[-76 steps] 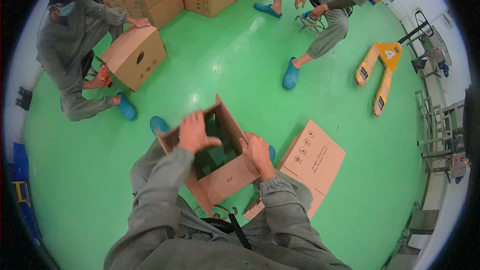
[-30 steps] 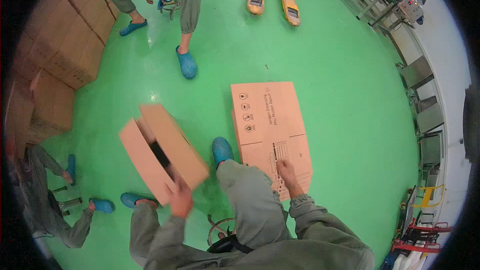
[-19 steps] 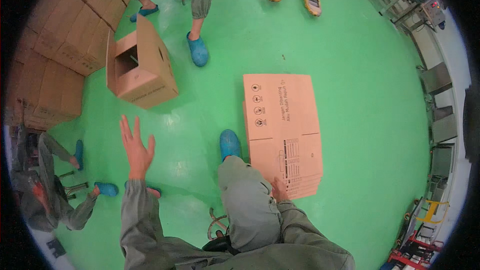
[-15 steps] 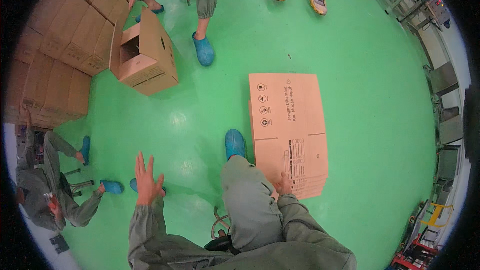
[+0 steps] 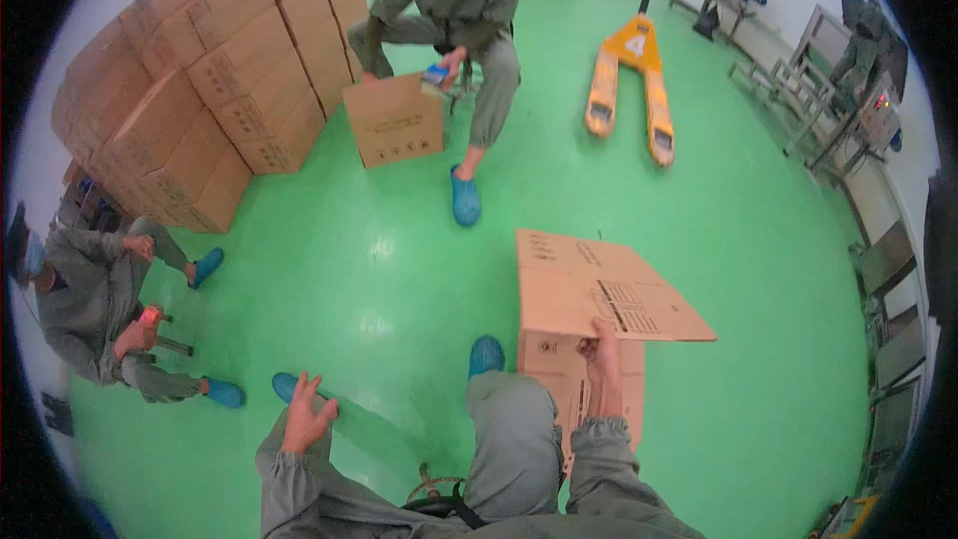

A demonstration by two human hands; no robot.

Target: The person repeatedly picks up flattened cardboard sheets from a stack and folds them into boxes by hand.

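My right hand (image 5: 602, 354) grips the near edge of a flattened cardboard box (image 5: 619, 284), its thumb on the printed upper face and the fingers curled underneath. The sheet is raised and tilted above more flat cardboard boxes (image 5: 584, 379) stacked on the floor beside my right leg. Over my left knee, my left hand (image 5: 309, 417) hovers with fingers apart and nothing in it.
Ahead, a seated co-worker holds a blue-topped tool (image 5: 436, 75) at an upright cardboard box (image 5: 396, 122). Stacked cartons (image 5: 249, 80) rise at left, near another seated person (image 5: 100, 299). A yellow pallet jack (image 5: 631, 65) stands ahead right; metal frames (image 5: 813, 70) line the right wall.
My right hand has lifted the top flat box off the stack. My left hand has dropped lower. The view has tipped up, and the co-worker's box has been turned upright.
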